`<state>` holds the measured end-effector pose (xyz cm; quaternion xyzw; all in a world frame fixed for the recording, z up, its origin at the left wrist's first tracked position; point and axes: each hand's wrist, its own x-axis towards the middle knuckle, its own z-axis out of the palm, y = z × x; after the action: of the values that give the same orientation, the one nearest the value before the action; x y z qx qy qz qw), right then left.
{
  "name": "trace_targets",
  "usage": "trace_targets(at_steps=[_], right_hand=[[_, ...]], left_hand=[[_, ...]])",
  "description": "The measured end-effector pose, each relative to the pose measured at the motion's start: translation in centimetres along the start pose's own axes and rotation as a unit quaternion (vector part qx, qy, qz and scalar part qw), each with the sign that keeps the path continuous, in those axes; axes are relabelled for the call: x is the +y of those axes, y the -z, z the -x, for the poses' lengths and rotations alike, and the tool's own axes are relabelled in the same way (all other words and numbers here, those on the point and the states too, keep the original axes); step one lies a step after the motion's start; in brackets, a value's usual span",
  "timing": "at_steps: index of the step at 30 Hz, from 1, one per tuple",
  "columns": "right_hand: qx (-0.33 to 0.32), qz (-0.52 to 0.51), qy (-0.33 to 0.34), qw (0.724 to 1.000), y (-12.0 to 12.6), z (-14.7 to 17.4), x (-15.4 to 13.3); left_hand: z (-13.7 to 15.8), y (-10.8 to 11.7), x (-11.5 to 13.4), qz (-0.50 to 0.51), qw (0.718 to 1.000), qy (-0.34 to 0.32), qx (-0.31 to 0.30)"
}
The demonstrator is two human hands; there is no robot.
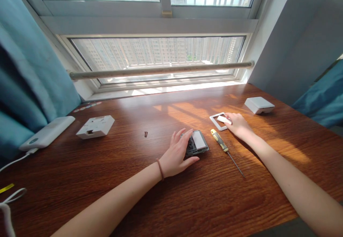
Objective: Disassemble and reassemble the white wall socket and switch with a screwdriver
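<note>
My left hand, with a brown band at the wrist, lies with fingers stretched and spread against the left side of a grey wall switch module. Its thumb points right along the near edge. A white rocker plate sits on the module's right half; the left half shows dark inner parts, partly covered by my fingers. My right hand pinches a small white rocker plate above a white square switch frame on the table. Between the hands lies a yellow-and-grey screwdriver, its shaft pointing toward me.
Two small dark screws lie left of my left hand. A white box stands further left, another white box at the back right. A white power bank with a cable is at the far left. The wooden table meets the window.
</note>
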<state>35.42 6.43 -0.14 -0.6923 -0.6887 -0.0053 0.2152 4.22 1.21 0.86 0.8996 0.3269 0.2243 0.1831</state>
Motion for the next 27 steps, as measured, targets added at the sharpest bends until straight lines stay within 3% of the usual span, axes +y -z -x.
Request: trace_targets(at_steps=[5,9,11,13,15,17,22,27], right_hand=[[0.057,-0.070,-0.034,0.995,0.8,1.0,-2.1],[0.076,-0.246,0.052,0.965,2.2,4.3,-7.5],[0.094,-0.256,0.116,0.955,2.6,6.2,-10.0],[0.101,-0.251,0.158,0.950,2.7,7.7,-11.5],[0.103,-0.247,0.203,0.942,2.7,8.6,-12.1],[0.107,-0.246,0.253,0.930,2.7,9.0,-12.1],[0.072,-0.240,0.373,0.894,2.9,9.0,-11.9],[0.083,-0.247,0.404,0.877,2.7,8.9,-11.8]], left_hand=[[-0.1,0.0,-0.4,0.041,0.993,0.016,0.109],[-0.1,0.2,1.1,0.172,0.968,0.062,0.174],[-0.1,0.2,2.8,0.318,0.929,0.097,0.162],[-0.1,0.2,4.4,0.453,0.869,0.141,0.139],[-0.2,0.3,5.5,0.536,0.813,0.176,0.145],[-0.2,0.4,5.7,0.570,0.778,0.207,0.161],[-0.3,0.9,3.9,0.574,0.758,0.260,0.168],[-0.6,1.6,2.7,0.576,0.762,0.260,0.144]])
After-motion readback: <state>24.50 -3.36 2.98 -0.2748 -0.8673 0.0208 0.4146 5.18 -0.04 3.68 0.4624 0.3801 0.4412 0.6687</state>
